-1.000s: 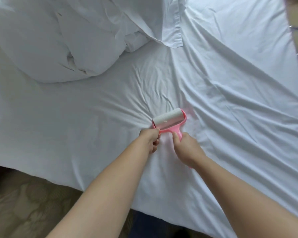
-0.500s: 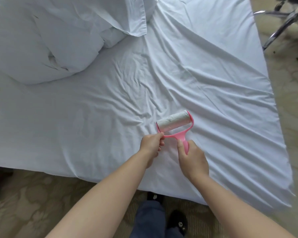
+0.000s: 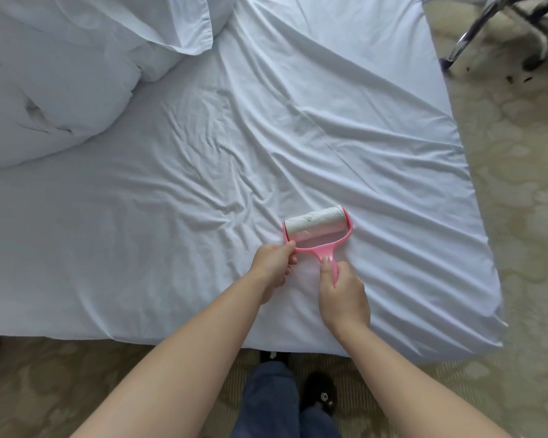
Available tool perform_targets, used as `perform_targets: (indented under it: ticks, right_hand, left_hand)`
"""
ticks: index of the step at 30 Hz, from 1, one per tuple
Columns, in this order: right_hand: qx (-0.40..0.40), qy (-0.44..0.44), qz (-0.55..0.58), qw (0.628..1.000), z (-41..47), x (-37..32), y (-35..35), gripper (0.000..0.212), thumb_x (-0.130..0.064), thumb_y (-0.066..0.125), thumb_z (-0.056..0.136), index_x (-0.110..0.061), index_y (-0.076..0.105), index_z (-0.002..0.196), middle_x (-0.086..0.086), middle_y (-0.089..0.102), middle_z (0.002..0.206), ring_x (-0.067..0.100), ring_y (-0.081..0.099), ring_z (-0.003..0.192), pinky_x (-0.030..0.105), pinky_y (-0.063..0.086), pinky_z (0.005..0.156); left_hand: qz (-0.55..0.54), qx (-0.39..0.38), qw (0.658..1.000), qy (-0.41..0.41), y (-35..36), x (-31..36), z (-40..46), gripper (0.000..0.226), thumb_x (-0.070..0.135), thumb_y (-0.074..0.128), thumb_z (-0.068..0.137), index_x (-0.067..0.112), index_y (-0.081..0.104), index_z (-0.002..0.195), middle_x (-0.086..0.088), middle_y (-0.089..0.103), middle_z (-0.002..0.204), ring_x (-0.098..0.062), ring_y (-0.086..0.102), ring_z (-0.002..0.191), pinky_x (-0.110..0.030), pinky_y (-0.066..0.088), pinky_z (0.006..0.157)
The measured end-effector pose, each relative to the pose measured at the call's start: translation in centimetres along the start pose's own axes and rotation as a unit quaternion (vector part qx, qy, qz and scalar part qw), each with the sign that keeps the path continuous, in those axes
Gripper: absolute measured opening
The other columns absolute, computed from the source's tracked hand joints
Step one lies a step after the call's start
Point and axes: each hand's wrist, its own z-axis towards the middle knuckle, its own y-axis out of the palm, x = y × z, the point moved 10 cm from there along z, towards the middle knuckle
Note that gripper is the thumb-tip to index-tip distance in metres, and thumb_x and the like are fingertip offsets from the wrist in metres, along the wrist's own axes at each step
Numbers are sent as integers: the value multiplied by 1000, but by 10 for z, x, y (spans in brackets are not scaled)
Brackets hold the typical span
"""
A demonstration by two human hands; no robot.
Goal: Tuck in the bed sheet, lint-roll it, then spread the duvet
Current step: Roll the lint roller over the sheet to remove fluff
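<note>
A pink lint roller (image 3: 317, 227) with a white sticky roll lies on the wrinkled white bed sheet (image 3: 203, 191), near the bed's front right part. My right hand (image 3: 342, 292) grips its pink handle, thumb laid along the top. My left hand (image 3: 274, 263) pinches the left end of the pink frame with curled fingers. The bunched white duvet (image 3: 54, 90) is piled at the back left of the bed.
Patterned beige carpet (image 3: 519, 216) runs along the front and right of the bed. A chrome chair base (image 3: 494, 23) stands at the top right. My legs and a dark slipper (image 3: 320, 393) are at the front edge.
The view has pulled back and shifted, showing the bed's right edge and front edge. The roller has come toward the front right of the sheet with both hands still on it.
</note>
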Motion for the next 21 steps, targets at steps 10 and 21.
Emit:
perform_targets:
  ticks: [10,21]
  right_hand:
    - [-82,28,-3,996,42,-27,15,52,-49,23,100,-13,44,132,15,57,126,34,52,116,39,41,91]
    - [-78,45,-31,995,103,-75,28,54,-50,21,100,-9,48,123,14,57,123,32,54,111,37,41,85]
  left_hand:
    - [4,39,999,13,-5,30,31,39,32,47,100,14,52,66,1,49,61,-12,38,49,-22,28,44]
    - [4,61,998,9,-23,89,91,41,32,49,99,14,51,62,-1,47,56,-13,37,45,-20,26,38]
